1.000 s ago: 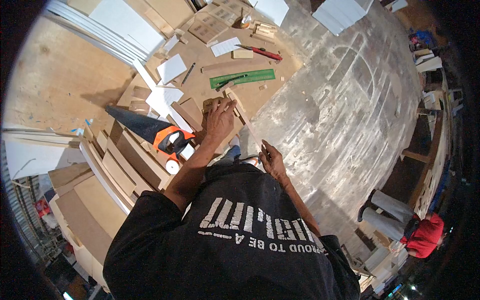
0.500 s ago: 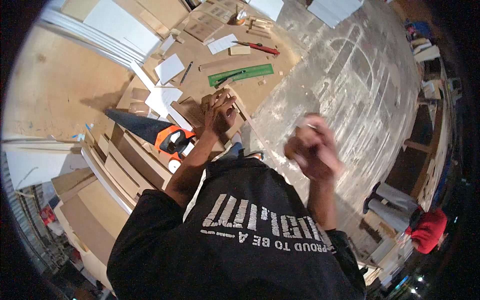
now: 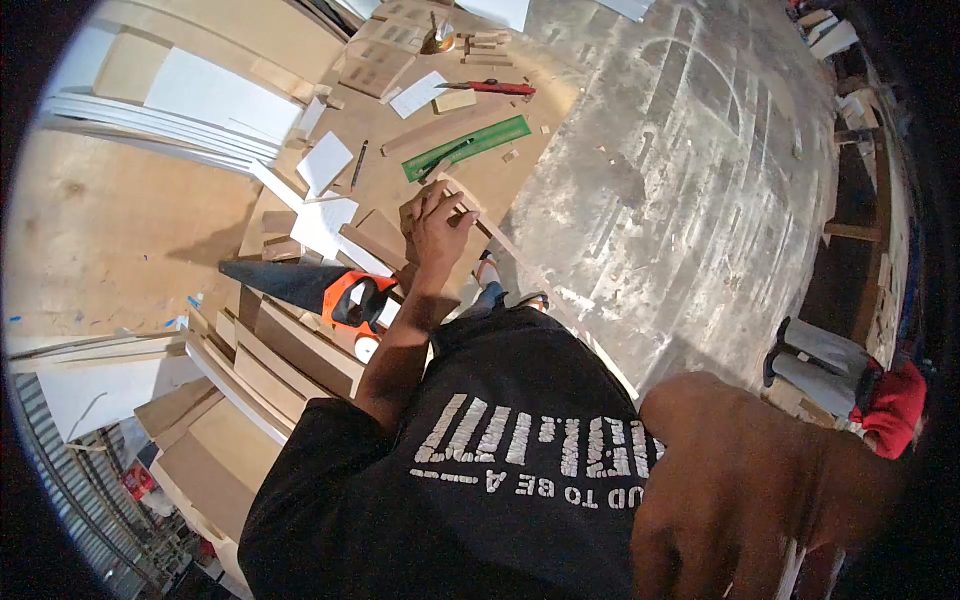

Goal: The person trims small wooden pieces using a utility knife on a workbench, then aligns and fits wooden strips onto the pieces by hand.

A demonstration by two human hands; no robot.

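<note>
My left hand (image 3: 438, 235) is at the near edge of the work table, its fingers bent around a thin wooden strip (image 3: 490, 228). Just beyond it lie a green ruler (image 3: 480, 142) and a dark pen. My right hand (image 3: 745, 480) looms large at the lower right, close to the camera. Its fingers curl downward and the tips are partly hidden; something pale shows between them, too unclear to name. A saw with an orange and black handle (image 3: 345, 302) lies left of my left forearm.
A red cutter (image 3: 498, 88), wood blocks (image 3: 485, 50) and white pieces (image 3: 325, 163) lie on the table (image 3: 400, 160). Stacked boards (image 3: 275, 370) stand at the left. A person in red (image 3: 892, 408) is at the right, near shelving (image 3: 855, 235).
My right hand has moved down and right, much closer to the camera. My left hand remains at the strip. The whole view has shifted and tilted slightly.
</note>
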